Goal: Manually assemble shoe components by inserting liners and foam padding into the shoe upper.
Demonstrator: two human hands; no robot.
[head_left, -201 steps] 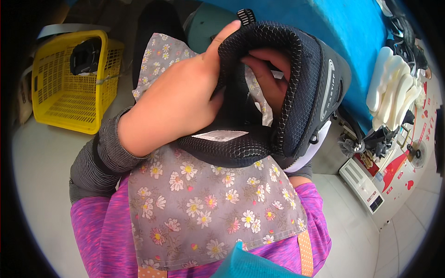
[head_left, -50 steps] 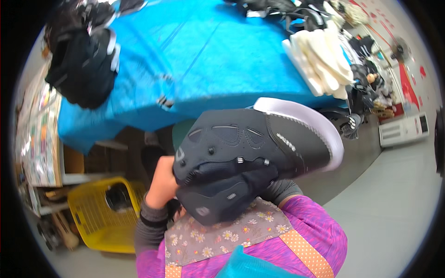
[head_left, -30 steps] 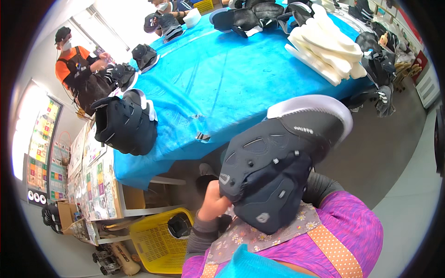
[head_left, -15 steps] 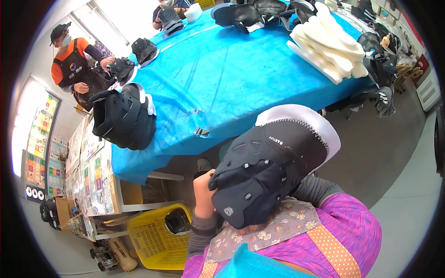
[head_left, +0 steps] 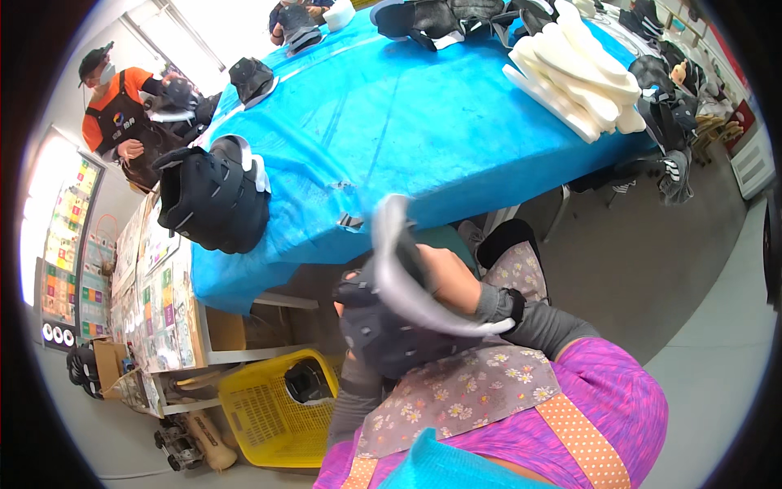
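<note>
A black shoe upper [head_left: 383, 330] with a white stitched edge is in front of my chest, tilted and somewhat blurred by motion. My right hand [head_left: 446, 277] grips it from the far right side, next to the white rim; its fingertips go out of sight behind the upper. On the left side, my left hand [head_left: 340, 308] shows only in small parts, with the upper covering most of its fingers; it is closed on that side of the upper. Beyond my hands, a stack of black shoe uppers [head_left: 216, 196] stands on the left corner of the blue-covered table [head_left: 358, 130].
White foam pieces [head_left: 574, 73] are piled at the table's right, near more black uppers [head_left: 440, 20]. A yellow basket [head_left: 277, 432] stands on the floor at lower left, one dark piece inside. Beyond the left edge, a co-worker in an orange shirt [head_left: 122, 114] handles an upper; another sits at the back.
The shoe upper has turned from its broad outer side to its white edge and dropped left and lower. My right hand, hidden before, now shows. The orange-shirted co-worker has raised an upper.
</note>
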